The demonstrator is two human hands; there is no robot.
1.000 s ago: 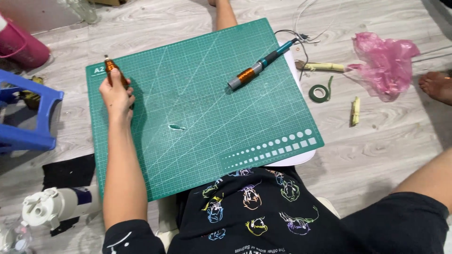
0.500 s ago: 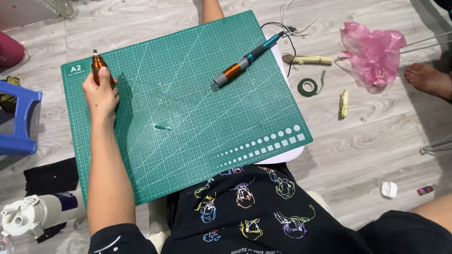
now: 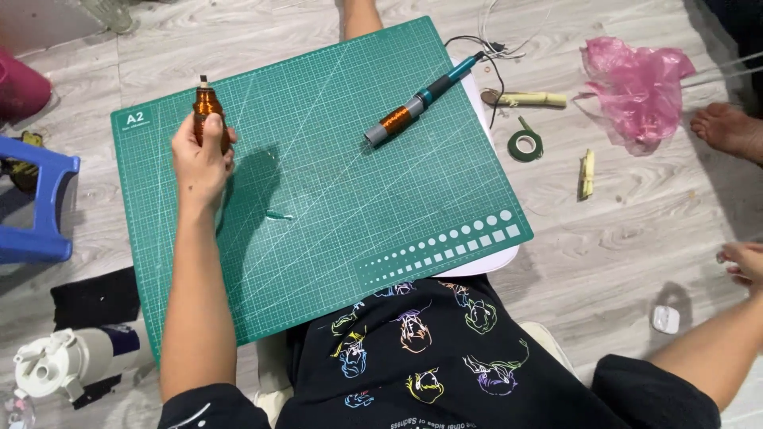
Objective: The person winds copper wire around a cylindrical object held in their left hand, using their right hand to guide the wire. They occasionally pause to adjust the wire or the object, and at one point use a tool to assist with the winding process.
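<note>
Head view: left hand wrapped around copper wire spool, upper-left corner of green cutting mat, spool axis roughly upright, pointing away from the body. Second wound tool lies diagonal, well apart to the right. Right hand off the mat at the frame edge, fingers loosely curled, holding nothing visible. Left is nearer.

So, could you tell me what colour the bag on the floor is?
Pink bag, head view.

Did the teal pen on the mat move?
No. The pen lies at the same slant near the mat's far right corner; only the camera shifted.
</note>
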